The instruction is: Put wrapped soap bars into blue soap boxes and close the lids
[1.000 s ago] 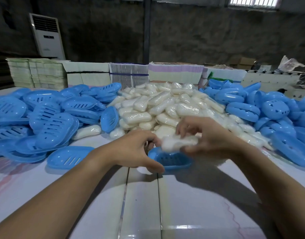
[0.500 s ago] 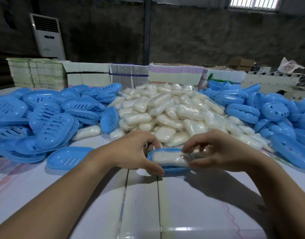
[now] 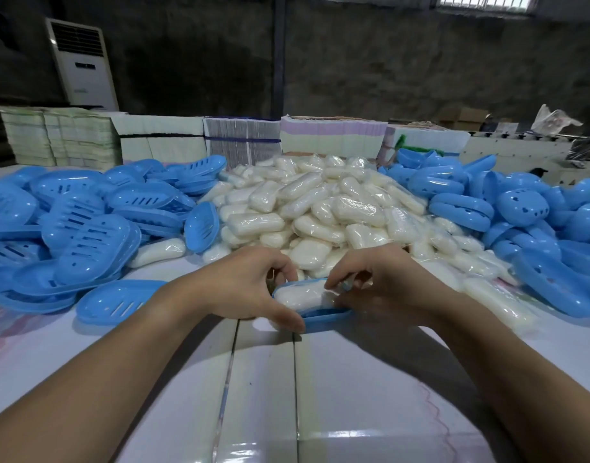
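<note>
A blue soap box tray [image 3: 323, 316] sits on the white table in front of me with a wrapped white soap bar [image 3: 300, 295] lying in it. My left hand [image 3: 243, 285] grips the tray's left end, thumb along the near rim. My right hand [image 3: 380, 284] holds the right end, its curled fingers pinching the soap's wrapper there. Behind them rises a big heap of wrapped soap bars [image 3: 323, 208]. No lid is on this tray.
Slotted blue box trays [image 3: 79, 228] are piled on the left, one single tray [image 3: 116, 300] lying near my left wrist. Domed blue lids [image 3: 507, 215] fill the right side. Stacks of flat cartons [image 3: 153, 142] line the table's far edge. An air conditioner [image 3: 81, 65] stands at the back.
My right hand brought the soap bar down into the tray and now rests at its right end. The tray has tilted slightly, and the left hand kept its hold.
</note>
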{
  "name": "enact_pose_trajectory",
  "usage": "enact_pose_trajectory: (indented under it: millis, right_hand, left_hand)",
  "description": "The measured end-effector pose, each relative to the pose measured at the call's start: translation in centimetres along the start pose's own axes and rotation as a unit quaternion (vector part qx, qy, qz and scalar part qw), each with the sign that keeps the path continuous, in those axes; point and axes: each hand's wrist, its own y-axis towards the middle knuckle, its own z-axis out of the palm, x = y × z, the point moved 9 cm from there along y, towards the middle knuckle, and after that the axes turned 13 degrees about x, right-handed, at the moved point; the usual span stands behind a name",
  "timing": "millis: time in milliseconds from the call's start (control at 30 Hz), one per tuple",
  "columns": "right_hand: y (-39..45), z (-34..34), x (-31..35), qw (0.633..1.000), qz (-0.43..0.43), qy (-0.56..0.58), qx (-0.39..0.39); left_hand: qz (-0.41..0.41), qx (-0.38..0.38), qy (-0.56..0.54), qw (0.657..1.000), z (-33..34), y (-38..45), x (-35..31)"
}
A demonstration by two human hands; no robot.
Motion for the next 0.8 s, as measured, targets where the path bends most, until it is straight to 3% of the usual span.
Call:
enact_pose_trajectory:
  millis: [267, 333, 400, 467, 567, 633, 700, 800]
  right_hand:
    - [-0.7, -0.9, -0.6, 0.998, 0.003, 0.062, 0.015]
    - [-1.3, -3.6, -2.4, 0.991, 0.052, 0.084, -0.094]
    - [-3.0, -7.3, -4.9, 0.96, 0.12, 0.07, -0.244]
    - [-4.9, -10.4, -8.2, 0.922, 0.244, -0.02, -0.3]
    - [-9.6, -12.3, -14.3, 0.839, 0.47, -0.146, -0.23]
    - [-13.7, -12.1, -17.4, 0.791, 0.559, -0.149, -0.201]
    - [-16.3, -11.2, -19.4, 0.77, 0.598, -0.127, -0.182]
    - [-16.0, -11.1, -19.5, 0.78, 0.579, -0.146, -0.187]
  left_hand:
    - [0.001, 0.022, 0.006, 1.0, 0.1, 0.0, 0.0]
    - [0.001, 0.028, 0.003, 1.0, 0.2, 0.0, 0.0]
    - [0.0, 0.032, 0.005, 0.999, 0.3, 0.0, 0.1]
    - [0.004, 0.037, 0.011, 0.999, 0.4, 0.1, 0.0]
    - [0.015, 0.032, 0.01, 0.999, 0.4, 0.2, 0.1]
    - [0.021, 0.019, 0.008, 1.0, 0.3, 0.3, 0.1]
    - [0.026, 0.016, 0.009, 0.999, 0.4, 0.5, 0.1]
    - [0.033, 0.018, 0.01, 0.999, 0.4, 0.6, 0.0]
